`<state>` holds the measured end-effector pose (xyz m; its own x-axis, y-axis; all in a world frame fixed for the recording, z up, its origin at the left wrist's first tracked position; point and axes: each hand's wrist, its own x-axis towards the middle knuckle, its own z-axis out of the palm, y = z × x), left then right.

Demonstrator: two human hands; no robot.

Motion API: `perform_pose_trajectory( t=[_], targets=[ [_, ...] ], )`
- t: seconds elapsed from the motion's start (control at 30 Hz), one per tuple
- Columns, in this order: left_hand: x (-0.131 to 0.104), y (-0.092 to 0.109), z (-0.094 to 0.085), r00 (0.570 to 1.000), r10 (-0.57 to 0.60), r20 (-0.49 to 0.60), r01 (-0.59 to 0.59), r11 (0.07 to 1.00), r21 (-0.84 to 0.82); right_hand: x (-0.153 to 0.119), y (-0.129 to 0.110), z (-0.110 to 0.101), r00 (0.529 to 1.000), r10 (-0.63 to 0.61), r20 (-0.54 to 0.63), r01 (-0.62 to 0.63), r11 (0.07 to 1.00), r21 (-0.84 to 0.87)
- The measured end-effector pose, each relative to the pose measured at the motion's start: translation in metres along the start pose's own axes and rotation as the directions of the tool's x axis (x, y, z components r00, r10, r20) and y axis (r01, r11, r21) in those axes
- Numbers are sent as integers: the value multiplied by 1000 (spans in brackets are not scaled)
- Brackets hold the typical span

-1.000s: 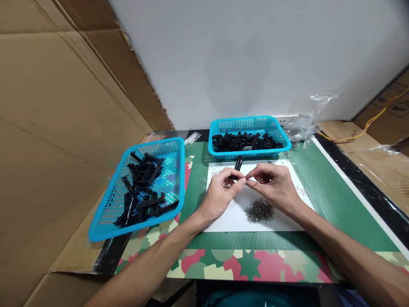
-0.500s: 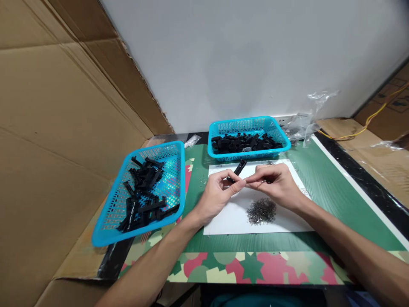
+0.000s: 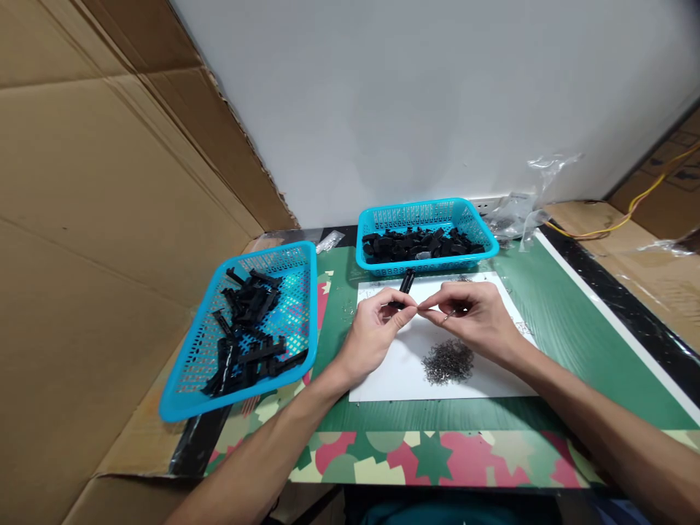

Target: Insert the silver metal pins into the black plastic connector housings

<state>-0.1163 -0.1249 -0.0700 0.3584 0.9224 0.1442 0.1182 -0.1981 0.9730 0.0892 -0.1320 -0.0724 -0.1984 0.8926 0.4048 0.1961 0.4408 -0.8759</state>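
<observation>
My left hand (image 3: 375,332) is closed around a narrow black plastic part (image 3: 407,283), whose far end sticks up past the fingers. Thumb and forefinger of my right hand (image 3: 475,315) pinch together beside the left fingertips. A thin metal piece (image 3: 450,314) shows at the right fingers; its exact kind is too small to make out. Both hands hover over a white sheet (image 3: 383,379), on which lies a heap of small metal springs or clips (image 3: 448,362).
A blue basket (image 3: 311,313) with several long black parts stands at the left. Another blue basket (image 3: 426,267), holding smaller black pieces, is at the back. Clear plastic bags (image 3: 514,215) lie at the back right. Cardboard (image 3: 98,219) walls the left side.
The black part in my left hand has turned to stand more upright. My right hand has shifted slightly, its fingertips still close to the left ones.
</observation>
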Motion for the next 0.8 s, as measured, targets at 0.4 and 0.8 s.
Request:
perform_pose_trajectory(
  t=[0.4,0.8],
  targets=[
    [-3,1,-1,998,36,-49,-28,986,164,0,1,2,978,171,122,-182,979,89],
    [-6,6,-1,999,-39,4,38,995,95,-6,-2,4,992,-59,-111,37,980,-193]
  ],
)
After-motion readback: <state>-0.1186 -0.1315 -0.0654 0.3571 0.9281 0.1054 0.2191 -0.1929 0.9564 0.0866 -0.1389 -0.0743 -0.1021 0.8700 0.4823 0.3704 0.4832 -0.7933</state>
